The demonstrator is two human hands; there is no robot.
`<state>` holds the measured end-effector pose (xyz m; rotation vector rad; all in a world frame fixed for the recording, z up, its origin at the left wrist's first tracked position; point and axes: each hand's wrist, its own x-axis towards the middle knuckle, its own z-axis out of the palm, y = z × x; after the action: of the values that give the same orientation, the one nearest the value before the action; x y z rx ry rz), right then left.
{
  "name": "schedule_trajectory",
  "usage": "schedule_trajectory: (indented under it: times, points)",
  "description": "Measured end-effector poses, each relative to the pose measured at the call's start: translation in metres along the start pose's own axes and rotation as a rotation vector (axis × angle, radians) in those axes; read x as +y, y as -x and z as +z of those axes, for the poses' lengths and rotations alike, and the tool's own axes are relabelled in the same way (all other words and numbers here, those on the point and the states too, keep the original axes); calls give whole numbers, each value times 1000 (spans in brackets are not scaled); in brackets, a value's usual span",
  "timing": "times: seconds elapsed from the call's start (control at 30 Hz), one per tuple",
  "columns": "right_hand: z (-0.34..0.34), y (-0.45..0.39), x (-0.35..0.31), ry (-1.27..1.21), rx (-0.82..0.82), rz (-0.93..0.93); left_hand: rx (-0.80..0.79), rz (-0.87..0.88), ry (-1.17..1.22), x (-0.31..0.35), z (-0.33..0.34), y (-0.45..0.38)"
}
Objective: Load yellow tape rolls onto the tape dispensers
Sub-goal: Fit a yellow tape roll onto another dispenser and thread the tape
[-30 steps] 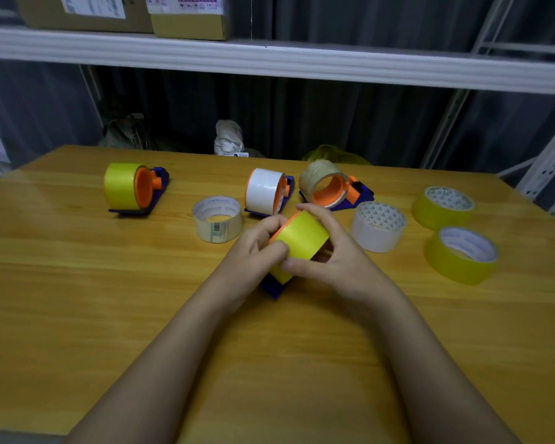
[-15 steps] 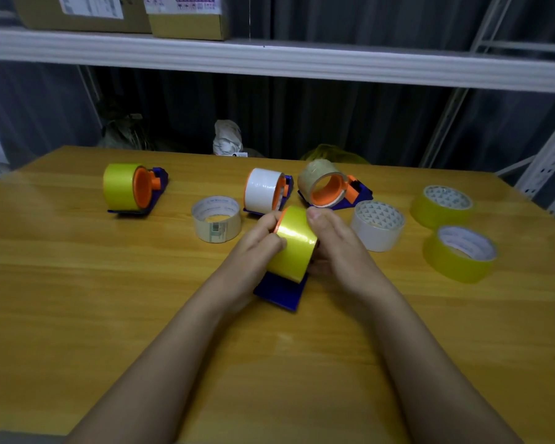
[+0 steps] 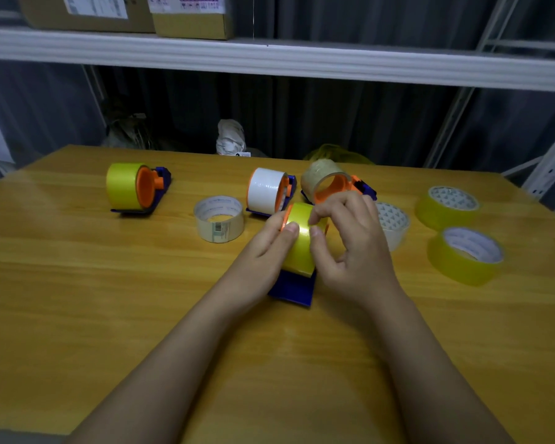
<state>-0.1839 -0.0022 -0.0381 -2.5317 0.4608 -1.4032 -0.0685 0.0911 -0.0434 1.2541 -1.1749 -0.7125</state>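
Near the middle of the wooden table, the yellow tape roll sits on the orange hub of a blue dispenser. The left hand grips the roll's left side, thumb across its face; the right hand is curled over the top, thumb and forefinger pinching at the surface, probably picking for the tape's free end. Steadying the roll while peeling should keep it seated. Two spare yellow rolls lie well apart to the right.
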Motion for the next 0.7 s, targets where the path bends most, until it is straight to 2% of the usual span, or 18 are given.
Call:
schedule_trajectory:
  times: [0.1,0.2,0.33,0.4,0.57,0.63,0.7]
  points:
    - [-3,2,-3,-6,-115,27,67,-2,46,0,-1,-4]
    - [0,1,-6,-82,-191,144,101,-13,56,-3,-1,-5]
    - [-3,-2,-1,-275,-106,330,31,-4,9,-2,3,-2]
    - [-5,-2,4,-328,-120,389,9,-3,-6,-1,3,-2]
    - [-3,2,-1,-252,-312,320,56,-37,16,-8,-3,-5]
    - [-1,2,-2,-248,-294,328,41,-66,40,-10,-5,-5]
    - [-2,1,-1,-320,-210,386,-31,-91,95,-12,-6,-4]
